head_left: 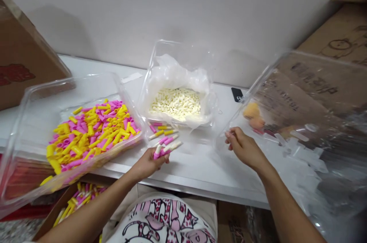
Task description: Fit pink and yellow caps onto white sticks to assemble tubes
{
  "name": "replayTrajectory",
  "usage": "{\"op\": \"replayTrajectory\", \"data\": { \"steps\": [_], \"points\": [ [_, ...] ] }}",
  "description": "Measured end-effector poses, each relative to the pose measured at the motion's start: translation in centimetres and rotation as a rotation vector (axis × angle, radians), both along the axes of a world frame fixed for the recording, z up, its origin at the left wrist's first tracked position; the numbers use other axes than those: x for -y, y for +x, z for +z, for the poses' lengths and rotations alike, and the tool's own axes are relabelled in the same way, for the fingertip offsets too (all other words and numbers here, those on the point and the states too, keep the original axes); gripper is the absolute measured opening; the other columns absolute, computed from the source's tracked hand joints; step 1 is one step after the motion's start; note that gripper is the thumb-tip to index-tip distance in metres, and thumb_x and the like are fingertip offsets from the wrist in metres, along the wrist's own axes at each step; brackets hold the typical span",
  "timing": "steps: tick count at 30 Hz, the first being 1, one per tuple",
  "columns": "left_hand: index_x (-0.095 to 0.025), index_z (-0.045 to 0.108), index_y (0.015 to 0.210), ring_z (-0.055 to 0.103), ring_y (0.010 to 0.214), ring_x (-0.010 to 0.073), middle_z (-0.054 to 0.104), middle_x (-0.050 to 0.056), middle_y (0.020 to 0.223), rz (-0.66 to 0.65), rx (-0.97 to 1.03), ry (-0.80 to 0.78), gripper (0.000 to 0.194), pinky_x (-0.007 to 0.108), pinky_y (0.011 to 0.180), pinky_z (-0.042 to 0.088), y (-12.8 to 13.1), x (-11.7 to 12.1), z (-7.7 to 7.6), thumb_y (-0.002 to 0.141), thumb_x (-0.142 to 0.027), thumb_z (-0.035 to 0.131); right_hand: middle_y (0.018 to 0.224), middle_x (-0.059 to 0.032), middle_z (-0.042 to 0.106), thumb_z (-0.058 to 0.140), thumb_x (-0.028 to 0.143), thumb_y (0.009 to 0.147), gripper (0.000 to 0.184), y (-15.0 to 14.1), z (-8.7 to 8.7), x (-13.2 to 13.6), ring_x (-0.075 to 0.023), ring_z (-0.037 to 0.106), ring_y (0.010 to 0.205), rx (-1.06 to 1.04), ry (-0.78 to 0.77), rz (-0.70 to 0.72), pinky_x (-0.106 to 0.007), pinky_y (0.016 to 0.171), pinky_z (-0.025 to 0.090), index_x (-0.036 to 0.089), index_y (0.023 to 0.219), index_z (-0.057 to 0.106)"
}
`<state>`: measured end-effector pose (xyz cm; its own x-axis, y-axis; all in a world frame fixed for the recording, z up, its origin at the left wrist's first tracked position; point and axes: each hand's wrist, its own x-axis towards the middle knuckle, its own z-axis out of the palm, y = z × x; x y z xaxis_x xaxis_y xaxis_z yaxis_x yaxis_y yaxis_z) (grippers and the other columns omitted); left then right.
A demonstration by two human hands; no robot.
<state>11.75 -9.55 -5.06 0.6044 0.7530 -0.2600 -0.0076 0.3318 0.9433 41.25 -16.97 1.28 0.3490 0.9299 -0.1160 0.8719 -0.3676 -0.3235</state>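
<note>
My left hand [151, 164] is closed around a few pink tubes [157, 152] with white pieces standing out of their ends. Just beyond it, several pink and yellow tubes [166, 139], some with white tips, lie loose on the table. My right hand [241, 144] is by the near left wall of the clear bin on the right, thumb and fingers drawn together; whatever they hold, if anything, cannot be made out. Pink and yellow tubes [91, 132] fill the clear bin [130, 101] on the left. Small pale-yellow pieces [177, 102] lie in a plastic-lined clear bin [149, 63] at centre.
The right-hand clear bin [258, 78] contains translucent plastic pieces [304, 155] and some orange items [255, 117]. A phone [237, 94] lies on the white table [197, 166]. Cardboard boxes [25, 52] stand at both sides. Below left, a carton holds more tubes [80, 201].
</note>
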Motion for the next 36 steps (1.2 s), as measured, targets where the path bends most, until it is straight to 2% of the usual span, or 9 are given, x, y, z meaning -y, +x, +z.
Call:
{"op": "replayTrajectory", "data": {
  "steps": [4,8,13,16,19,24,28,32,36],
  "points": [
    [-0.017,0.062,0.048,0.031,0.04,0.0074,0.044,-0.002,0.043,-0.101,0.023,0.095,0.024,0.017,0.037,0.019,0.5,0.3,1.9,0.071,-0.023,0.069,0.096,-0.0048,0.063,0.042,0.037,0.091,0.024,-5.7,1.8,0.4,-0.0151,0.06,0.084,-0.277,0.178,0.374,-0.027,0.074,0.044,0.02,0.103,0.055],
    [-0.017,0.064,0.056,0.033,0.044,0.0088,0.046,-0.002,0.047,-0.154,0.047,0.16,0.017,0.018,0.042,0.022,0.6,0.3,3.2,0.071,-0.021,0.068,0.083,-0.0023,0.062,0.048,0.034,0.089,0.019,-8.6,1.5,0.0,-0.0131,0.058,0.072,-0.392,0.169,0.409,-0.026,0.066,0.045,0.018,0.099,0.052],
    [-0.018,0.063,0.057,0.037,0.047,0.0109,0.049,0.0,0.053,-0.202,0.066,0.278,0.016,0.02,0.047,0.026,0.2,0.1,4.4,0.073,-0.018,0.065,0.087,-0.0043,0.06,0.044,0.029,0.092,0.016,-9.3,1.0,0.1,-0.012,0.055,0.074,-0.325,0.259,0.608,-0.024,0.066,0.044,0.017,0.1,0.052],
    [-0.019,0.066,0.068,0.047,0.056,0.0143,0.056,0.002,0.061,-0.202,0.05,0.571,0.008,0.022,0.055,0.033,-0.1,0.1,4.4,0.071,-0.012,0.062,0.083,-0.0063,0.057,0.037,0.028,0.094,0.02,-9.9,0.9,0.4,-0.0137,0.052,0.072,-0.147,0.359,0.718,-0.026,0.065,0.041,0.015,0.096,0.053],
    [-0.018,0.064,0.09,0.054,0.066,0.0186,0.06,0.006,0.075,-0.236,-0.092,1.043,0.022,0.025,0.06,0.037,-0.4,-0.1,3.9,0.07,-0.011,0.06,0.071,-0.0034,0.052,0.031,0.037,0.095,0.031,-10.5,0.8,0.4,-0.013,0.046,0.063,-0.133,0.303,0.623,-0.025,0.058,0.036,0.017,0.081,0.05],
    [-0.013,0.054,0.095,0.052,0.067,0.0187,0.057,0.007,0.075,-0.383,-0.361,1.581,0.015,0.029,0.06,0.041,-0.2,-0.5,2.4,0.087,-0.018,0.042,0.051,0.0064,0.03,0.015,0.059,0.091,0.053,-11.2,0.2,-0.4,-0.008,0.026,0.043,-0.751,-0.305,0.3,-0.022,0.044,0.027,0.02,0.066,0.039],
    [-0.015,0.052,0.107,0.057,0.079,0.02,0.06,0.007,0.085,-0.411,-0.515,1.537,0.023,0.03,0.066,0.047,0.4,-1.5,-0.8,0.086,-0.015,0.045,0.058,0.0021,0.047,0.023,0.059,0.091,0.05,-10.0,-0.7,0.4,-0.0108,0.043,0.052,-0.536,-0.215,0.307,-0.024,0.053,0.033,0.019,0.075,0.047],
    [-0.016,0.047,0.125,0.057,0.102,0.0279,0.057,0.015,0.116,-0.247,-0.806,1.287,0.051,0.037,0.076,0.05,1.2,-3.4,-4.2,0.076,-0.004,0.047,0.072,-0.0012,0.061,0.03,0.049,0.093,0.037,-5.1,-0.7,2.5,-0.0159,0.056,0.068,-0.151,-0.092,0.197,-0.026,0.061,0.035,0.021,0.089,0.053],
    [-0.014,0.044,0.13,0.056,0.106,0.0326,0.052,0.018,0.124,-0.123,-0.96,1.145,0.056,0.04,0.075,0.05,1.7,-4.6,-4.7,0.074,-0.004,0.046,0.089,-0.0075,0.064,0.035,0.035,0.093,0.028,2.0,-0.4,3.3,-0.0217,0.061,0.08,0.383,-0.21,-0.074,-0.028,0.061,0.036,0.018,0.101,0.055]
  ]
}}
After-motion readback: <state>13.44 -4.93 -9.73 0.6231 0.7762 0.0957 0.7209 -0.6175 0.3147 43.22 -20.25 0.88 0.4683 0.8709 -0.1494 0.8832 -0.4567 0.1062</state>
